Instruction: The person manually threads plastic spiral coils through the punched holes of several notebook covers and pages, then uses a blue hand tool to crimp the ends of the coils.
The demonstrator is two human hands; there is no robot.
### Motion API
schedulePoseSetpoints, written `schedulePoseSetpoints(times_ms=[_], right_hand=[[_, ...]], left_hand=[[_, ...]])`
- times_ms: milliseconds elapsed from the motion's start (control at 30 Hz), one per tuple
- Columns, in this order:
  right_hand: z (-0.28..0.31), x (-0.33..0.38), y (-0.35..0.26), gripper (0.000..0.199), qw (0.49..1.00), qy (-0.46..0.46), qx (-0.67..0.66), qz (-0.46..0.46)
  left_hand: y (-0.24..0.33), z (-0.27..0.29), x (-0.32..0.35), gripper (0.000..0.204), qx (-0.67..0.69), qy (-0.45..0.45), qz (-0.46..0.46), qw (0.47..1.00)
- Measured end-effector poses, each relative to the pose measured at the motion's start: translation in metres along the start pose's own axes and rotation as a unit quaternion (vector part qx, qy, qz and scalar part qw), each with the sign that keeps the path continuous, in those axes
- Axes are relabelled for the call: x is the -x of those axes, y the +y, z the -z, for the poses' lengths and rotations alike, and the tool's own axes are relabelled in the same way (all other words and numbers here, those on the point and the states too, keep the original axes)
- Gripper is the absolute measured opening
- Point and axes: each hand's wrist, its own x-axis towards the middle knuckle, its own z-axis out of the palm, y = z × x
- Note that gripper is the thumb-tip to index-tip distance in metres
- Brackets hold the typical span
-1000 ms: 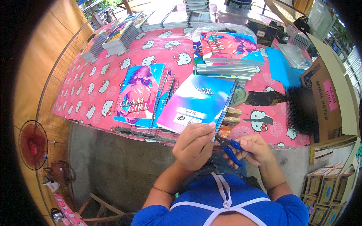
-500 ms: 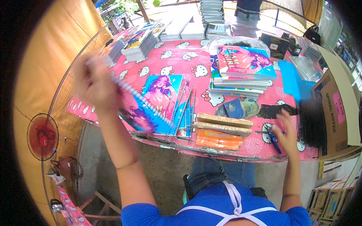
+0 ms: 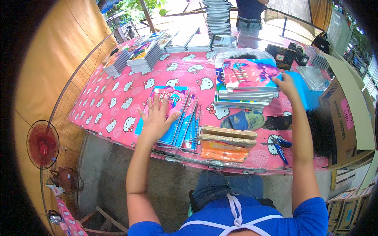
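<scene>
The left hand (image 3: pixel 156 122), spread wide, rests on notebooks (image 3: pixel 183 126) left of centre. Blocks (image 3: pixel 228 136) stand between these and pliers (image 3: pixel 280 151), lower right. The right hand (image 3: pixel 286 83), narrow, touches the stack (image 3: pixel 250 74), upper right; grip unclear. Far right, a box (image 3: pixel 348 120).

Head view | I see the left hand (image 3: pixel 158 120) palm down, fingers spread, on overlapping spiral notebooks (image 3: pixel 168 136) | right hand (image 3: pixel 287 84) at the right edge of the pink-and-blue top notebook (image 3: pixel 247 74) on a stack | blue-handled pliers (image 3: pixel 280 152) lie right of wooden blocks (image 3: pixel 226 137) on the pink cat-print tablecloth (image 3: pixel 98 101)
</scene>
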Motion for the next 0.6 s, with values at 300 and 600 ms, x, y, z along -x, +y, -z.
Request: schedulePoseSetpoints(times_ms=[300, 600], right_hand=[[0.043, 0.152, -0.079, 0.044, 0.889, -0.025, -0.457, -0.024], [0.002, 0.226, -0.041, 0.033, 0.971, -0.165, -0.135, 0.11]], left_hand=[[0.119, 0.001, 0.04, 0.057, 0.667, 0.199, -0.084, 0.713], [0.125, 0.004, 0.046, 0.054, 0.66, 0.109, -0.137, 0.731]])
